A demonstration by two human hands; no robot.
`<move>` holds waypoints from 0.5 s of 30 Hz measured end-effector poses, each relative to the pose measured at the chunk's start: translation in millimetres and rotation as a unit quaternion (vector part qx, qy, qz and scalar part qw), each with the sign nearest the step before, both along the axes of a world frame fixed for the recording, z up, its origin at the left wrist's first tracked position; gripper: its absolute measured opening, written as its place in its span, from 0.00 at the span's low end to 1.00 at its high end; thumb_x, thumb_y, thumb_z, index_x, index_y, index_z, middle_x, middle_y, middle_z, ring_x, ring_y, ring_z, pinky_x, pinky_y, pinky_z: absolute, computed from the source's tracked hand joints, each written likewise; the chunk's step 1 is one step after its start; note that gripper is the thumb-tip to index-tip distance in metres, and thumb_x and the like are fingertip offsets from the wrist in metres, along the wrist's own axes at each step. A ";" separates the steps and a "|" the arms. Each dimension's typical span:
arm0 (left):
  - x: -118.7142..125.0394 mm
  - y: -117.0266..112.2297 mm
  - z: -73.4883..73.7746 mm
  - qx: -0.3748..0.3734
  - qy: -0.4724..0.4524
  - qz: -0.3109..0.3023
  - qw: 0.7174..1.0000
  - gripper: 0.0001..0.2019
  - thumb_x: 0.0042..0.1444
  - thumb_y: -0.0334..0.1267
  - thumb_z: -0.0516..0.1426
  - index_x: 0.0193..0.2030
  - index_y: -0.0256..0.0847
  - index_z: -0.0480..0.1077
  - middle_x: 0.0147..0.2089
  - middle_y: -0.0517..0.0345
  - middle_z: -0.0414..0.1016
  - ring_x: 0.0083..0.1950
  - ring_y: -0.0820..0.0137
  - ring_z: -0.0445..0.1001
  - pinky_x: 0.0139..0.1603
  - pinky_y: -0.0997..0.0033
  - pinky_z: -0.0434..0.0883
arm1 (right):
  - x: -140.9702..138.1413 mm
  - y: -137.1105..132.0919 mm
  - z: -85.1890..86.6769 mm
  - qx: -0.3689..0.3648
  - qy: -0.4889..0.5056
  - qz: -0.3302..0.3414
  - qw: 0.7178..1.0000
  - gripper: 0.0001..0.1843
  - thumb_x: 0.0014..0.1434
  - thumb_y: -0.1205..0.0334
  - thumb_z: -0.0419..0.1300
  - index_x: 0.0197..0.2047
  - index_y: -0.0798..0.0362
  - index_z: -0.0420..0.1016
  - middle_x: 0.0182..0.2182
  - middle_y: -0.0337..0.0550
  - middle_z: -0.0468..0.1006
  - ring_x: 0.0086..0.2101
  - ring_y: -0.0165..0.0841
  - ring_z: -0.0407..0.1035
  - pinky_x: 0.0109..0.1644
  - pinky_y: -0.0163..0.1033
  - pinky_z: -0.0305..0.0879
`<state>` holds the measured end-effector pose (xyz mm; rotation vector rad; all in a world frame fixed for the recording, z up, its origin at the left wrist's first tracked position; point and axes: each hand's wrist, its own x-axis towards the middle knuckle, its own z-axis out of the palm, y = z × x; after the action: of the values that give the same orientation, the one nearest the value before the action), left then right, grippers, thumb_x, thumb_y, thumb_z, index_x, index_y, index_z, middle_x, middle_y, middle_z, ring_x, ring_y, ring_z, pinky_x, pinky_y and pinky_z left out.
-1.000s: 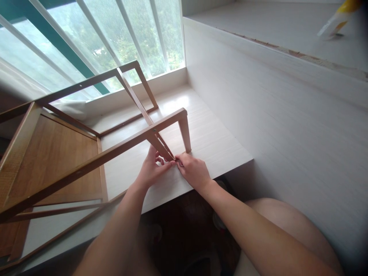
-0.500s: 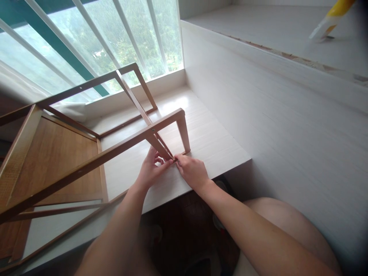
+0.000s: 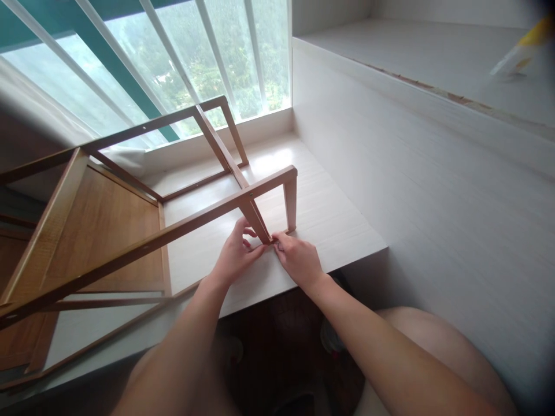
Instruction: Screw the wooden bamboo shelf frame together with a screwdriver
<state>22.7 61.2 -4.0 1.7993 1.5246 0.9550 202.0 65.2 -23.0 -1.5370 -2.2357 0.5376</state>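
A brown wooden frame (image 3: 191,214) with slim rails and crossbars lies on the pale surface (image 3: 338,225). At the lower end of its near crosspiece (image 3: 255,222), my left hand (image 3: 236,251) grips the wood, the thumb stretched toward the joint and the other fingers curled and partly behind the wood. Close against the same joint from the right, my right hand (image 3: 299,257) is closed in a pinch. A small metallic glint shows at its fingertips, too small to name.
Within the frame, a wooden panel (image 3: 108,231) fills the left part. A barred window (image 3: 217,52) stands behind. To the right rises a pale board wall (image 3: 347,138), topped by a shelf with a blurred yellow-and-clear object (image 3: 522,49). The surface's front edge drops to a dark floor (image 3: 286,346).
The whole view has shifted, so the frame and hands appear slightly farther right. Both hands stay at the same joint, with no clear change in their hold.
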 end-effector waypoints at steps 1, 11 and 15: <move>-0.8 -0.3 -0.9 -0.004 0.010 -0.003 1.000 0.31 0.51 0.37 0.62 0.61 0.47 0.57 0.53 0.52 0.71 0.46 0.68 0.72 0.34 0.73 0.70 | -0.4 -0.3 -0.3 0.000 -0.003 -0.006 1.000 0.15 0.65 0.60 0.54 0.55 0.44 0.66 0.40 0.41 0.81 0.37 0.38 0.75 0.38 0.37 0.64; -1.6 3.3 -3.9 -0.029 0.026 -0.003 0.999 0.27 0.50 0.31 0.59 0.57 0.46 0.59 0.54 0.53 0.69 0.46 0.69 0.72 0.34 0.74 0.69 | -1.6 -2.5 -0.9 0.025 -0.050 -0.007 0.998 0.07 0.65 0.57 0.53 0.41 0.47 0.71 0.33 0.39 0.80 0.31 0.36 0.74 0.32 0.37 0.56; -0.1 3.1 -6.2 -0.019 0.019 -0.007 1.000 0.27 0.50 0.30 0.59 0.57 0.46 0.58 0.53 0.55 0.69 0.45 0.70 0.72 0.34 0.75 0.69 | -2.1 -2.9 -1.4 0.032 -0.064 -0.007 0.997 0.10 0.66 0.56 0.51 0.39 0.47 0.72 0.31 0.39 0.80 0.30 0.35 0.73 0.31 0.37 0.54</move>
<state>22.6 64.3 -10.2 1.8087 1.5426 0.8838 199.9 62.3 -24.4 -1.5948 -2.3117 0.3685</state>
